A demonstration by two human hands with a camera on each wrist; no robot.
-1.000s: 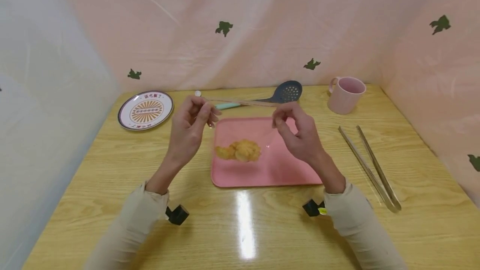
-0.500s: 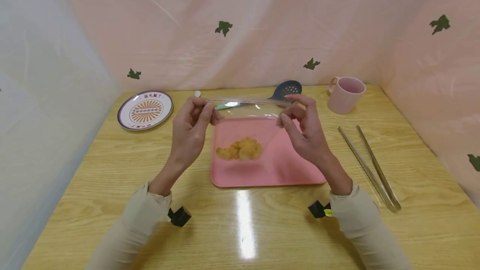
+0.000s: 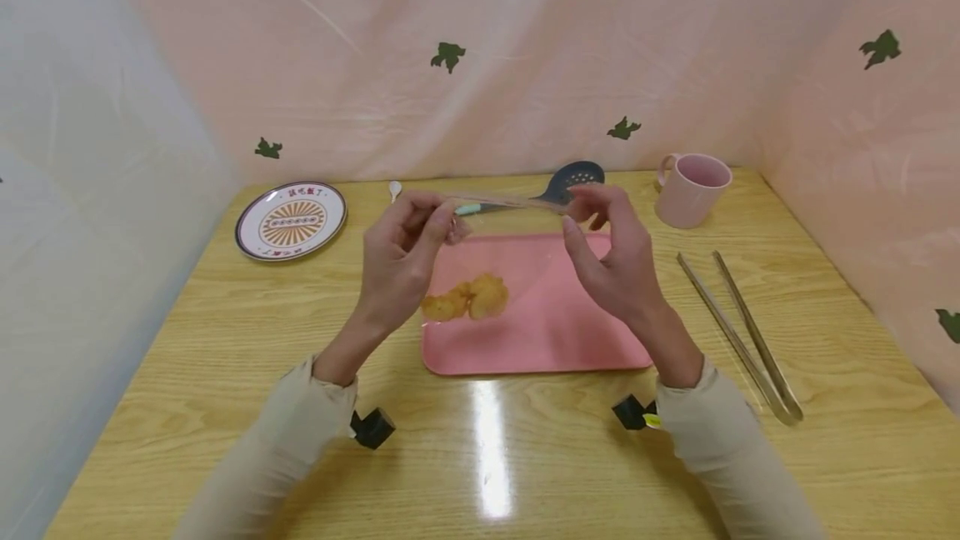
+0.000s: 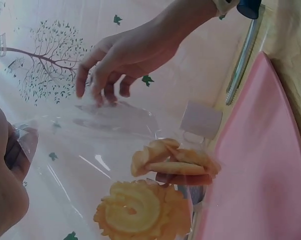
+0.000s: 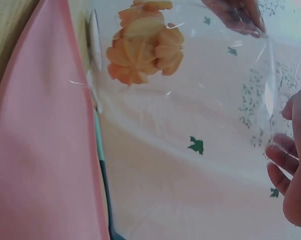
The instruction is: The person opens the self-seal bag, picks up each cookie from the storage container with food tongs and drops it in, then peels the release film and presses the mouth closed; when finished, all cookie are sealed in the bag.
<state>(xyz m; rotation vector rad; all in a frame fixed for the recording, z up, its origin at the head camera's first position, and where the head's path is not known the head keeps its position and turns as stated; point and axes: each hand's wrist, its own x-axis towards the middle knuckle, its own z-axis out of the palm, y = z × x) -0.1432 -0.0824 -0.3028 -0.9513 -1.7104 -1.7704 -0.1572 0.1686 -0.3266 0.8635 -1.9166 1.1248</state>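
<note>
A clear plastic bag (image 4: pixel 85 155) hangs between the two hands, its top edge stretched across in the head view. Several golden piped cookies (image 3: pixel 486 297) lie at its bottom, toward the left, above the pink tray (image 3: pixel 577 336). My left hand (image 3: pixel 401 265) pinches the bag's upper left corner, where the film is bunched up past the thumb. My right hand (image 3: pixel 617 261) is at the other top corner; its thumb and fingers are spread apart, and fingertips touch the bag's edge (image 5: pixel 269 100) in the right wrist view.
Metal tongs (image 3: pixel 738 332) lie on the table right of the tray, with a pink mug (image 3: pixel 693 194) behind them. A slotted spoon (image 3: pixel 572 187) with a mint handle lies behind the tray. A patterned plate (image 3: pixel 291 222) stands at the back left, near a small white spoon (image 3: pixel 395 188).
The right hand has moved outward and its thumb and fingers have parted. My left hand has shifted right, bunching the bag's corner; the cookies have swung slightly left.
</note>
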